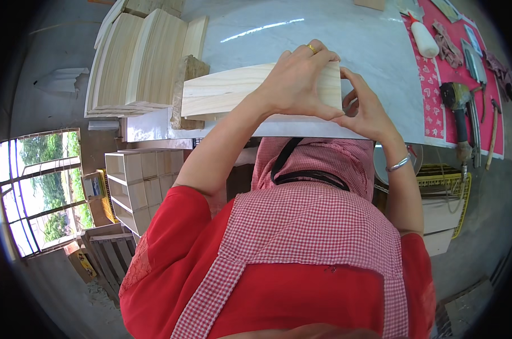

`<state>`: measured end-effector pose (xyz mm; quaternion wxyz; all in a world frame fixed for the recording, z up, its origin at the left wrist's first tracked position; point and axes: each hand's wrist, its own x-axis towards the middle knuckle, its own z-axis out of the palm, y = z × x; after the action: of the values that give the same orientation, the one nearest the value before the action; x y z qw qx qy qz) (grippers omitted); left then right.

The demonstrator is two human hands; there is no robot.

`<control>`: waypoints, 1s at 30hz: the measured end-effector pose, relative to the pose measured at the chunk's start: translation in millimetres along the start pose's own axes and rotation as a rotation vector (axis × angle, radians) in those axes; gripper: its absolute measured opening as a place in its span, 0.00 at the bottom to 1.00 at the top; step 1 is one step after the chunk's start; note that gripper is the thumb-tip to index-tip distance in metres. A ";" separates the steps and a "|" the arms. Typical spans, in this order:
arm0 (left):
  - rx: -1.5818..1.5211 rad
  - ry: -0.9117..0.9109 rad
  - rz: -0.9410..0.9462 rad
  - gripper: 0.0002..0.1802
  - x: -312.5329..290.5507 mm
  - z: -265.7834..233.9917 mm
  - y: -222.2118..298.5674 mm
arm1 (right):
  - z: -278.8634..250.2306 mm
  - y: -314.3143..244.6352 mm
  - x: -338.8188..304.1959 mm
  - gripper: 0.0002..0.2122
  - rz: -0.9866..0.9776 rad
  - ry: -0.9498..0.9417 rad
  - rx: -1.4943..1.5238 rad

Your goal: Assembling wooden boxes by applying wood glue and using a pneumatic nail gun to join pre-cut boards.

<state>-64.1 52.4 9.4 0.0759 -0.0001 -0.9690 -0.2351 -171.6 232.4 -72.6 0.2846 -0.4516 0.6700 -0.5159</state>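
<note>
A pale wooden board [225,90] lies lengthwise near the front edge of the table, its left end against a rough wooden block [189,93]. My left hand [294,79], with a ring on one finger, spans the board near its right end, fingers over the far edge and thumb at the near edge. At the right end, my right hand [367,110] curls its finger and thumb around the corners, close to the left thumb. Whether a small piece sits inside the right hand's curl is hidden.
Stacked wooden boards [137,62] stand left on the table [374,34]. A red patterned cloth [431,79] at right bears a white bottle [424,39], a power tool [458,104] and a hammer [493,127]. Below are a wooden shelf box [133,186] and a yellow crate [451,181].
</note>
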 end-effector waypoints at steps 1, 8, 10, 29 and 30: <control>0.000 -0.002 0.000 0.49 -0.2 0.1 -0.4 | 0.0 -0.4 0.2 0.45 0.001 0.000 0.001; 0.001 -0.001 0.004 0.49 -1.5 -0.2 -1.0 | 0.5 0.4 1.4 0.48 0.012 -0.006 0.004; 0.010 -0.004 0.000 0.49 -1.8 -0.3 -0.5 | 0.9 -4.5 0.4 0.49 0.010 0.005 0.001; 0.040 -0.016 -0.026 0.48 -5.8 -0.5 1.2 | -3.1 -36.9 -37.8 0.49 -0.222 -0.008 0.049; 0.035 -0.015 -0.022 0.48 -4.2 -0.8 1.9 | -5.4 -34.5 -33.5 0.48 -0.179 0.055 0.116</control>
<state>-59.7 53.9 10.3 0.0660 0.0104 -0.9735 -0.2189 -150.9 262.8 -41.1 0.2444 -0.4780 0.6035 -0.5895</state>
